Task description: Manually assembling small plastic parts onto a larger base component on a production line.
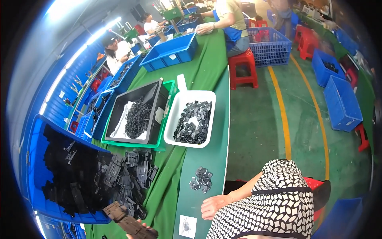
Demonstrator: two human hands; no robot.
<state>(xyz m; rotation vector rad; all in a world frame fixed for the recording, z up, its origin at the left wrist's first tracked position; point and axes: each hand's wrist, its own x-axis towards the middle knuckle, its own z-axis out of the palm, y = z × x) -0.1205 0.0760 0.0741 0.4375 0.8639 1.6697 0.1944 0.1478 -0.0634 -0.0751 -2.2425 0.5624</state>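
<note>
At the lower edge my left hand (142,227) is closed around a long, dark moulded plastic part (128,220) that looks like a toy vehicle chassis. Its far end reaches over a heap of similar black plastic parts (126,179), which spills out of a large blue bin (38,159). My right hand (215,206) rests at the table's right edge with its fingers curled; whatever may be inside them is hidden. Just beyond it lies a small pile of black pieces (201,180). A printed paper card (188,226) lies between the hands, closer to the right one.
A white tray (170,133) of small black pieces sits ahead, beside a black tray (156,85) of thin dark parts inside a green crate (164,137). Further off stands a blue bin (175,57). Co-workers sit beyond. Red stools (242,67) and blue crates (342,103) stand on the floor.
</note>
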